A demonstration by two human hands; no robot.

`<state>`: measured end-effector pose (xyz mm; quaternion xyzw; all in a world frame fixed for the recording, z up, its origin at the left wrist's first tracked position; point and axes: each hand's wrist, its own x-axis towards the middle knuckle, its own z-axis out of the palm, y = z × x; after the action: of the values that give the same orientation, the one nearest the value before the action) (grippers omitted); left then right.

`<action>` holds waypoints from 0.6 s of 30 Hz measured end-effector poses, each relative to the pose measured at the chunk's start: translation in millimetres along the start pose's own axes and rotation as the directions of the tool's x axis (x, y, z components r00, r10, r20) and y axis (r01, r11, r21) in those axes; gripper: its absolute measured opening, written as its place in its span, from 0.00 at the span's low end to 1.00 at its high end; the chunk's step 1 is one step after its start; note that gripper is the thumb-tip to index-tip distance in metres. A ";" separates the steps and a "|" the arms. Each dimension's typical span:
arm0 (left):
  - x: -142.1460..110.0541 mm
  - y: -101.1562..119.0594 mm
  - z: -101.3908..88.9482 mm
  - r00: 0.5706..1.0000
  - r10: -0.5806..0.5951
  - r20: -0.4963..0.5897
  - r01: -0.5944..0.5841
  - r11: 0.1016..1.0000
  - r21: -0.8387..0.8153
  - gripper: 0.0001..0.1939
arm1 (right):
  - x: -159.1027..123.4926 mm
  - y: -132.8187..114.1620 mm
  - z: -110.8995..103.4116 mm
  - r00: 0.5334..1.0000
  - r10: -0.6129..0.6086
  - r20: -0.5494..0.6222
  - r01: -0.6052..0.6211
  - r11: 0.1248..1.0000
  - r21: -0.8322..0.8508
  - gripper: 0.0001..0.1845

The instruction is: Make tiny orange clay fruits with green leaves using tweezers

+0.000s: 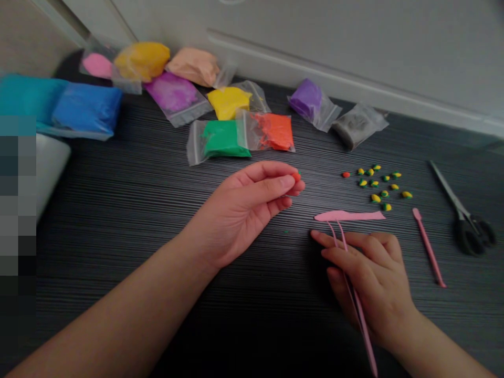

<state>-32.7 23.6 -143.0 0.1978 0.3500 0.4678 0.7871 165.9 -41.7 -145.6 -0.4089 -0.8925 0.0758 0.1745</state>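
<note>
My left hand [252, 202] hovers over the dark table [137, 210], its thumb and fingertips pinching a tiny orange and green clay piece [296, 176]. My right hand [366, 275] rests on the table lower right and holds two thin pink modelling tools [356, 304], their tips pointing up toward a flat pink blade-shaped tool [348, 216]. Several small yellow-and-green clay pieces [380, 186] and one orange bit [345, 175] lie in a cluster beyond my right hand.
Zip bags of clay lie along the back: blue [84, 107], pink [97, 65], yellow [142, 60], peach [195, 65], magenta [173, 94], green [222, 139], orange [275, 131], purple [309, 100], grey [356, 126]. Another pink tool [428, 247] and black scissors [462, 215] lie at right.
</note>
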 end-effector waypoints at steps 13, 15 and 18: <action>-0.2 0.5 0.4 0.999 -0.018 -0.031 0.019 1.000 0.011 0.04 | -1.2 3.5 -2.1 1.000 -0.015 0.008 0.015 0.999 0.036 0.14; -0.2 0.5 0.5 0.999 -0.017 -0.028 0.017 1.000 0.011 0.04 | -1.8 4.3 -3.2 0.999 0.050 -0.015 -0.048 0.993 0.105 0.16; -0.1 0.5 0.9 0.999 -0.015 -0.030 0.015 1.000 0.009 0.04 | -3.3 4.3 -4.2 0.977 0.206 -0.061 -0.186 0.953 0.241 0.16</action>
<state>-32.3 23.8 -142.0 0.1916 0.3655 0.4633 0.7843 172.5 -41.4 -143.8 -0.4750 -0.8240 0.1797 0.2511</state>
